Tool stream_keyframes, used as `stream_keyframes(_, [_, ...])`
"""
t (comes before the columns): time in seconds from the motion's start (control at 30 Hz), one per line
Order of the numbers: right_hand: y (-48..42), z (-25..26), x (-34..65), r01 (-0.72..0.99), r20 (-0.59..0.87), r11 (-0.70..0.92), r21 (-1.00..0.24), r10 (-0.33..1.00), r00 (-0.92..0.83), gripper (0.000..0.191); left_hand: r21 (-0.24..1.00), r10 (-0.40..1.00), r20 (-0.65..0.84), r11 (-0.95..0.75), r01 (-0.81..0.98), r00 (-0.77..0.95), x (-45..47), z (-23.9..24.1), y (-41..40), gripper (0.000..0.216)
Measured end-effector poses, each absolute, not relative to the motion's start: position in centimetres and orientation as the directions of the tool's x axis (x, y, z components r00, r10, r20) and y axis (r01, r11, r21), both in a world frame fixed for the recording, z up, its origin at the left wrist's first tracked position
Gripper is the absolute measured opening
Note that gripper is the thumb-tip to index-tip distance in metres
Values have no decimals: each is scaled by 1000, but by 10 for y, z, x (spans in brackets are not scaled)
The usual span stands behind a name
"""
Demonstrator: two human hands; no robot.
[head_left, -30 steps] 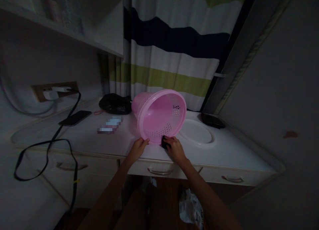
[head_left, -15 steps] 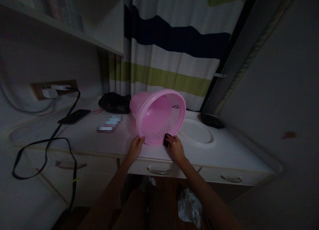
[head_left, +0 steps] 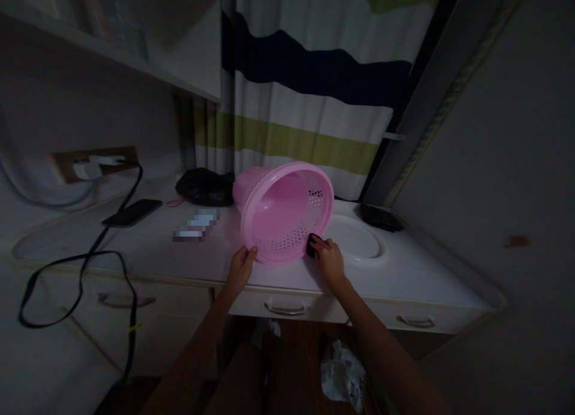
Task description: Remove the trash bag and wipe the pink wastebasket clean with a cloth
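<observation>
Pink plastic shows up first in this dim corner, from the view at the worker's head: a basket (head_left: 278, 217) lying on its side on the white bench (head_left: 404, 283), mouth toward the person, holes showing through its wall. It is near the front edge of the bench, with the striped curtain (head_left: 309, 79) behind it.

Over on the near left of the mouth, the left grip (head_left: 241, 266) has the rim pinched, thumb on the lip; the fingers behind are partly out of sight to me. The right grip (head_left: 330, 260) is closed around a small black pad (head_left: 311, 246), sponge or cloth, I can't tell which, set against the lower right of the rim.

What has just changed is that right side. Half a second ago the pad sat closer to the bottom of the mouth; now it has slid to the right and a little up along the curve. The basket itself has hardly moved, so I'd judge the left side is doing the steadying, and a fresh stretch of rim is under the pad.

Just right of the basket lies a round white tray (head_left: 380, 249), perhaps a lid. A black bag (head_left: 205, 187) rests to its left, and a phone (head_left: 132, 213) farther over.
</observation>
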State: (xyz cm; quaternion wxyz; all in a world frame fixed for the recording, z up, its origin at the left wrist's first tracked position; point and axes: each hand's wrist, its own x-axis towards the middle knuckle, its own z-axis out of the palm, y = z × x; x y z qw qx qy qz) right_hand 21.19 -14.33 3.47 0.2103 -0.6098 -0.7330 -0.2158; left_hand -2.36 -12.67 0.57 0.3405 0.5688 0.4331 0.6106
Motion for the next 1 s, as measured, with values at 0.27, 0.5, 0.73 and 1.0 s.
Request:
stream_keyframes(0.27, [-142,23,196,982,586,175,76,788,-186,31,916,911,400,-396,56,-102,-23,3,-125,37])
stream_keyframes(0.5, [-165,14,158,953,477,293,80,828,-295,29,917,892,399,-393,72,-212,-27,4,-129,38])
stream_keyframes(0.73, [-144,28,205,983,571,152,99,801,-182,32,916,891,399,-400,43,-216,-26,4,-129,41])
stream_keyframes(1.0, [-139,26,210,992,619,119,-29,782,-76,35,922,904,378,-387,-3,-202,-26,-1,-123,40])
